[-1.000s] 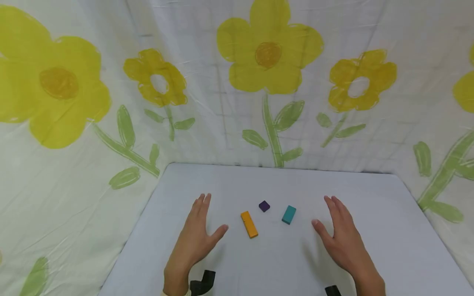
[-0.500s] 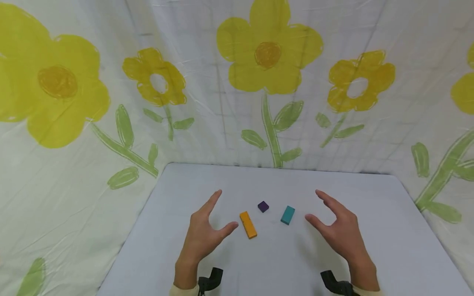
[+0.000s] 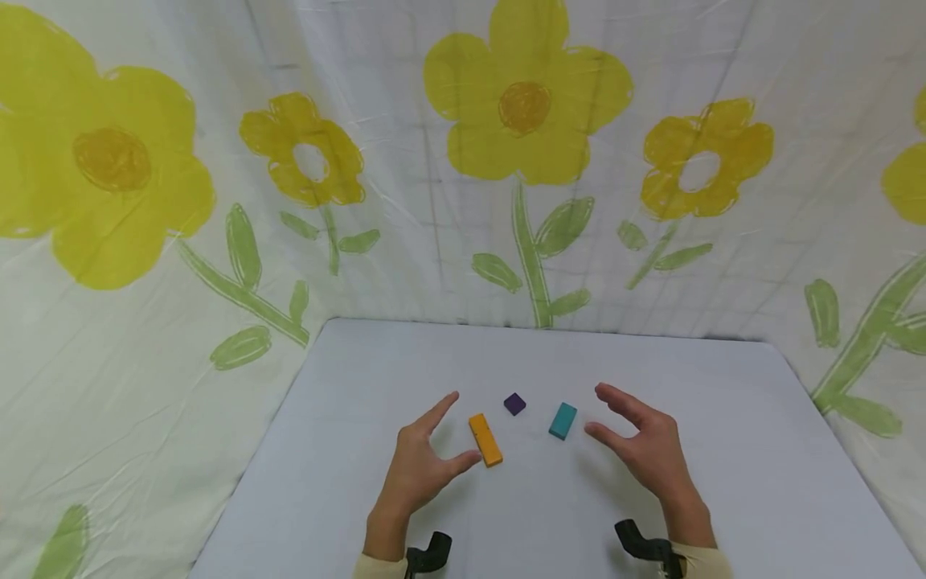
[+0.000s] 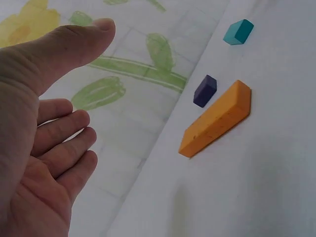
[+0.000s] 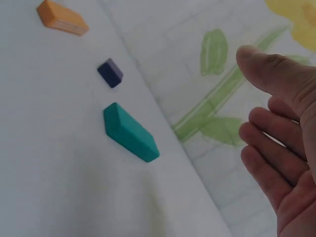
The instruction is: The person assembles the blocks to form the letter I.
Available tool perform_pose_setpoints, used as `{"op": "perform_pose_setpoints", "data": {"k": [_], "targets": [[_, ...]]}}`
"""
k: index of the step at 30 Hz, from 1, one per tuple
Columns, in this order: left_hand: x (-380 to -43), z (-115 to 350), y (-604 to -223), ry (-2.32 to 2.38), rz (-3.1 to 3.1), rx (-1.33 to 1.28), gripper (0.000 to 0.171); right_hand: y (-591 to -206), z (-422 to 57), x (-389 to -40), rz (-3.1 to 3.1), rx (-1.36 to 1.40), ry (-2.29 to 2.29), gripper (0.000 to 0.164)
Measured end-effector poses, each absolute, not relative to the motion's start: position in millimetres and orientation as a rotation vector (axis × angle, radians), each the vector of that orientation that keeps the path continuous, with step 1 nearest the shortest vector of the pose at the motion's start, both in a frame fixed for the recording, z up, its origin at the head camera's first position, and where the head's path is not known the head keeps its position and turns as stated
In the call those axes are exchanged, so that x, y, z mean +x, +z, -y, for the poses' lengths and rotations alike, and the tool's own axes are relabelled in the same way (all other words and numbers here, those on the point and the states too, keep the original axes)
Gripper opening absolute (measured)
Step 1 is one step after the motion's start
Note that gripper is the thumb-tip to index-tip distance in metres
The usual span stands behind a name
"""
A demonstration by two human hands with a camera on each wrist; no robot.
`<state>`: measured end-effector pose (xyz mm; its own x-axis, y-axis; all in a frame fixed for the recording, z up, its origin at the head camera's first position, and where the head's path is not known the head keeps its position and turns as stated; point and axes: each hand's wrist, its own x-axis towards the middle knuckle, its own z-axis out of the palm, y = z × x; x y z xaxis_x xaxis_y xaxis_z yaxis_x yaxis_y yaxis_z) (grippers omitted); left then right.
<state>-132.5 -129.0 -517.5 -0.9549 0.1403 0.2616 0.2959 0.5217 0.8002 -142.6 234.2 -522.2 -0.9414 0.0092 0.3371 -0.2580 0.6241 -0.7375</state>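
Three blocks lie apart on a white table (image 3: 550, 515). The long orange block (image 3: 485, 440) is on the left, a small dark purple block (image 3: 515, 404) sits behind and between, and a teal block (image 3: 563, 420) is on the right. My left hand (image 3: 423, 466) is just left of the orange block, thumb and fingers spread apart, its thumb tip overlapping the block's edge in the head view. Both wrist views show space between hand and blocks. My right hand (image 3: 651, 446) hovers right of the teal block (image 5: 131, 134), thumb and fingers apart, holding nothing.
A white cloth (image 3: 405, 265) printed with yellow flowers hangs behind the table's far edge and down its sides. Black wrist mounts (image 3: 430, 553) are strapped at both wrists, over light sleeves (image 3: 702, 561).
Both hands have moved inward toward the blocks, left hand to the right and right hand to the left. Their fingers have bent somewhat toward the thumbs. The blocks stay where they were.
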Motion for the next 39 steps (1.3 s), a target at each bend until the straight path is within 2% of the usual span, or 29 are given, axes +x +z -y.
{"op": "perform_pose_setpoints", "data": {"k": [13, 22, 39], "targets": [[-138.7, 119.6, -547.3, -1.4, 2.687, -0.387, 0.087, -555.7, -231.7, -155.3, 2.571, 0.198, 1.351, 0.059], [-143.7, 115.5, -563.9, -1.398, 2.743, -0.362, 0.09, -576.1, -230.6, -161.7, 2.633, 0.124, 1.387, 0.063], [-149.0, 109.7, -572.7, -1.304, 2.809, -0.374, 0.088, -584.5, -224.8, -171.1, 2.677, 0.199, 1.326, 0.068]]}}
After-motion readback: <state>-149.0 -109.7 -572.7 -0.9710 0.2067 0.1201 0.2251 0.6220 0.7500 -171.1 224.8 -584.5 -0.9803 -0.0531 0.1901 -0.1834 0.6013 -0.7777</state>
